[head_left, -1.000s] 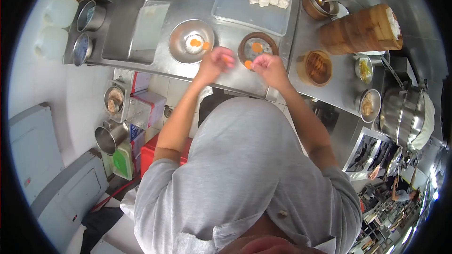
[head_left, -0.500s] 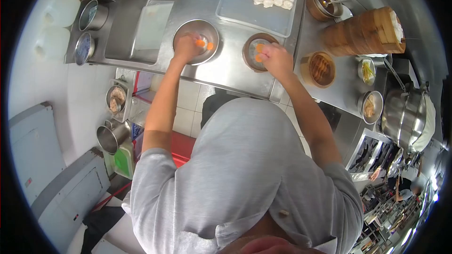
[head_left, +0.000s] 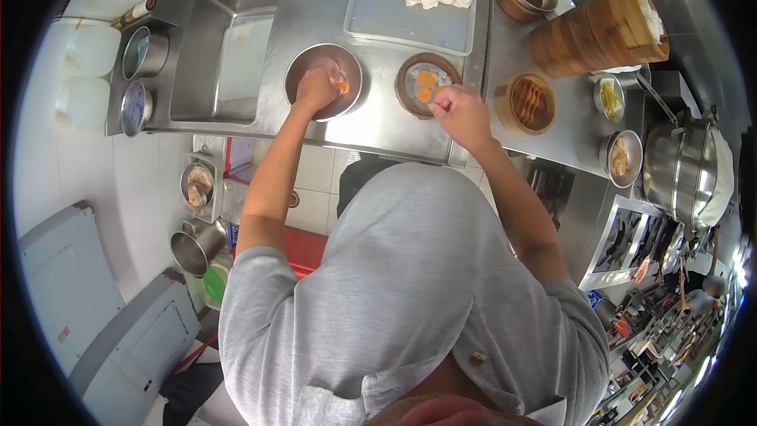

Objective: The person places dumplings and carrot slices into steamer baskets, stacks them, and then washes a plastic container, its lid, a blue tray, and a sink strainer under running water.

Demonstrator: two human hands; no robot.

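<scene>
Carrot-like slices (head_left: 426, 80) lie in the brown-rimmed steamer (head_left: 400, 87); at its right rim the right hand (head_left: 467, 117) bunches its fingers together. The left hand (head_left: 317, 88) dips into the steel bowl (head_left: 301, 65), finger state unclear. Gentle pinches should suit.

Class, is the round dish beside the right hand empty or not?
Not empty: the dish shows two orange pieces inside its rim.

The place is a kitchen, and it looks like a professional one: it has a steel counter (head_left: 380, 128), a sink (head_left: 206, 71), stacked steamers (head_left: 590, 38) and a big pot (head_left: 664, 175).
</scene>
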